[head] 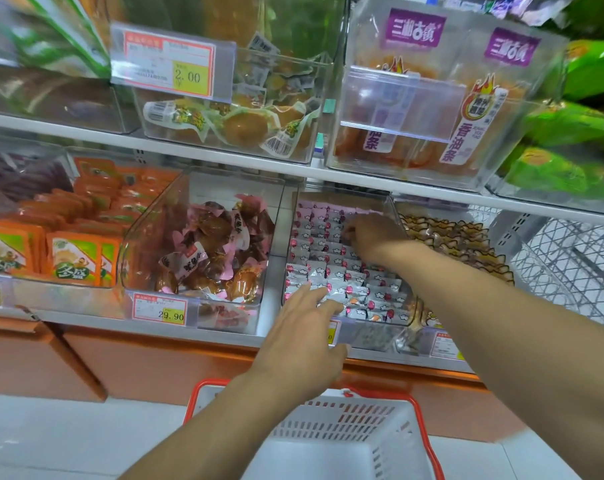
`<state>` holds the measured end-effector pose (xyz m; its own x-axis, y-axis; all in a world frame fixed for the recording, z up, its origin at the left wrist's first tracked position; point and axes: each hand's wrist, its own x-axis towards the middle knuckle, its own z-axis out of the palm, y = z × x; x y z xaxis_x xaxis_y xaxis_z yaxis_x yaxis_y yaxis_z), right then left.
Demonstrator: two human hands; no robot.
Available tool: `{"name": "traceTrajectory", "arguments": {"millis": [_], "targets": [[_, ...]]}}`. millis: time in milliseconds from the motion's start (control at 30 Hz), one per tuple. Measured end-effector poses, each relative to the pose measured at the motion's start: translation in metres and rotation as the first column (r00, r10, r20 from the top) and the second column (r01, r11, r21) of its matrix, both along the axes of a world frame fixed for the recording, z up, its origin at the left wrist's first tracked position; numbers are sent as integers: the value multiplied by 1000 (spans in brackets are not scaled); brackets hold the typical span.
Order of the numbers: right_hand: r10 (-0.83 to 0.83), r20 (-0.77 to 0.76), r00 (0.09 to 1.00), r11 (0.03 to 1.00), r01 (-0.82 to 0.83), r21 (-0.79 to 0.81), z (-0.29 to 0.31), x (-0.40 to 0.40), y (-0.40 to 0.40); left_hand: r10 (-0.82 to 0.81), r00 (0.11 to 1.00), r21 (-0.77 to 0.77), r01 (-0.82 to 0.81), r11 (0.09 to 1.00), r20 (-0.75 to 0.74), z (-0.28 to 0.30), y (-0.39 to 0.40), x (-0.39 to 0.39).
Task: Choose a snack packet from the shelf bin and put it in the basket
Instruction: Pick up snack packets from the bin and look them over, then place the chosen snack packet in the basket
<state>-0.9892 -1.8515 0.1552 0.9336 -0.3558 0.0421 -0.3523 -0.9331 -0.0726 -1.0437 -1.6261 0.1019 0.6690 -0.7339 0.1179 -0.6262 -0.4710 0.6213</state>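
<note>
Reaching deep into the clear plastic shelf bin (385,202), the right hand (373,237) curls over small pink-and-white snack packets (328,268), grip unclear; pinch one only. Left hand (304,334) spread, steadying.

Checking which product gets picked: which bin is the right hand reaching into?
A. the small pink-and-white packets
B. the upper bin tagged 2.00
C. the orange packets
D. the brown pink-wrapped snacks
A: the right hand sits deep among the small pink-and-white packets, fingers curled down onto them.
</note>
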Motion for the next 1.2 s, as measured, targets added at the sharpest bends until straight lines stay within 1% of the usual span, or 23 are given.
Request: {"name": "traceTrajectory", "arguments": {"millis": [67,100,200,233,267,333,400,500,567,633,667,733,800,867,900,933,1000,1033,1100,1167,1200], "targets": [[-2,105,994,995,-9,99,3,7,-1,2,1000,-3,-2,1000,-14,1,1,0],[8,125,992,990,-26,141,3,10,-2,2,1000,-7,-2,1000,-21,2,1,-1],[56,22,998,988,-58,144,-5,17,-1,4,1000,-25,-5,1000,-26,4,2,-1],[52,25,998,986,-55,157,-9,18,-1,7,1000,-33,-8,999,-29,5,2,-1],[43,58,997,983,-53,176,-14,19,-1,9,999,-45,-11,999,-33,6,3,-1],[-21,180,983,964,-28,265,-19,18,-1,15,999,-71,-17,997,-30,9,3,1],[-110,323,940,935,-13,355,-17,15,1,27,999,-90,-29,995,-23,12,5,2],[-288,509,811,893,35,448,3,-1,10,60,998,-149,-63,987,-27,20,7,4],[-342,595,728,848,-34,529,15,-22,20,90,995,-217,-97,971,-41,25,8,4],[-341,646,684,821,-119,559,22,-51,37,127,990,-306,-141,942,-65,31,9,4],[-313,657,686,820,-154,552,24,-68,46,145,986,-350,-164,922,-81,34,10,3],[-231,650,724,799,-240,551,25,-101,67,157,984,-410,-180,894,-90,42,12,1],[-150,605,782,756,-304,580,24,-128,86,131,989,-431,-147,890,-68,49,16,-3],[-104,609,787,745,-344,571,21,-149,97,72,996,-478,-88,874,-51,51,19,-11],[-125,618,776,724,-354,592,21,-156,99,29,995,-504,-72,861,-92,52,21,-16],[-173,614,770,668,-367,647,20,-161,100,-21,985,-525,-75,848,-174,51,23,-20],[-298,564,770,467,-398,790,21,-169,102,-89,944,-545,-105,832,-318,50,25,-25],[-332,535,777,393,-402,827,21,-171,104,-108,929,-553,-114,825,-353,49,27,-26],[-346,509,788,335,-403,852,17,-175,104,-160,893,-589,-135,797,-421,47,29,-29],[-358,499,789,290,-414,863,13,-178,107,-194,822,-607,-216,765,-536,44,30,-34],[-364,497,788,282,-415,865,10,-179,107,-194,776,-599,-275,752,-601,42,29,-36]]}}
